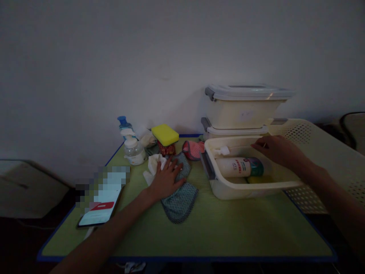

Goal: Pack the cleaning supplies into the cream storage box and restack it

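Note:
My left hand (167, 180) lies with fingers spread on a grey-blue cloth (181, 203) with a dark checked edge. Crumpled white tissue (154, 163) shows under and beside its fingertips. My right hand (272, 148) is over the open cream bin (234, 192), near its back rim. Its fingers are curled together in a pinch, and a tiny pale bit shows at them, too small to name. Inside the bin a white pump bottle (235, 167) with a green band lies on its side, over something yellow (261, 179).
A yellow sponge (165, 134) rests on a red container (167, 148), beside a pink cloth (194, 149). A clear pump bottle (134, 152) and a blue-capped bottle (123, 122) stand behind. A phone (105, 201) lies left. Lidded boxes (242, 112) are stacked behind the bin; a perforated basket (327, 160) stands right.

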Motion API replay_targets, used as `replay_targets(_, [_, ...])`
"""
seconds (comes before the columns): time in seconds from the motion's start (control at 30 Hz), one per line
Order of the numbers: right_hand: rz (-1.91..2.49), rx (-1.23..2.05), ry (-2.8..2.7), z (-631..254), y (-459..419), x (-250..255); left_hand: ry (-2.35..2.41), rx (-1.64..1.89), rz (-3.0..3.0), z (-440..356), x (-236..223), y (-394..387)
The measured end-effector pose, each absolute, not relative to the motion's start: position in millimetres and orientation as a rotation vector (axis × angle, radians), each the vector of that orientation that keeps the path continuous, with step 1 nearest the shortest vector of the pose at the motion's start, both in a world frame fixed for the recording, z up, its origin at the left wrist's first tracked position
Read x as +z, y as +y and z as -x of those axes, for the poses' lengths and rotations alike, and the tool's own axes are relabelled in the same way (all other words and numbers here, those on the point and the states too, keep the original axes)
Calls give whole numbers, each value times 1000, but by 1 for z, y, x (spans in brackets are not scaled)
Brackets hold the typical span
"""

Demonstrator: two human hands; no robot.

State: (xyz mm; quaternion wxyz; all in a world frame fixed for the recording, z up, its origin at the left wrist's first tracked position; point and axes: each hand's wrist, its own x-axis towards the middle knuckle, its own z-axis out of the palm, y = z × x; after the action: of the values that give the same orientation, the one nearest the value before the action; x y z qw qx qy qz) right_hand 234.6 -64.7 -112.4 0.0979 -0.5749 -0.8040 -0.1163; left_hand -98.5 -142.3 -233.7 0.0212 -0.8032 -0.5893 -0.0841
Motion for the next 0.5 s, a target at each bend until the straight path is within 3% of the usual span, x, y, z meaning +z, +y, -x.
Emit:
replay_targets(0.27, [1639, -399, -2121, -220, -78, -93, -1796, -276, 2506, 100, -234, -139])
replay_targets(0.4, [1278, -343, -1981, -173, -129, -73, -1783, -319, 2520, 100, -234, -139])
replay_targets(0.5, [808, -304, -2226, -125, -182, -73, -1786, -408, 2449, 99, -233, -142])
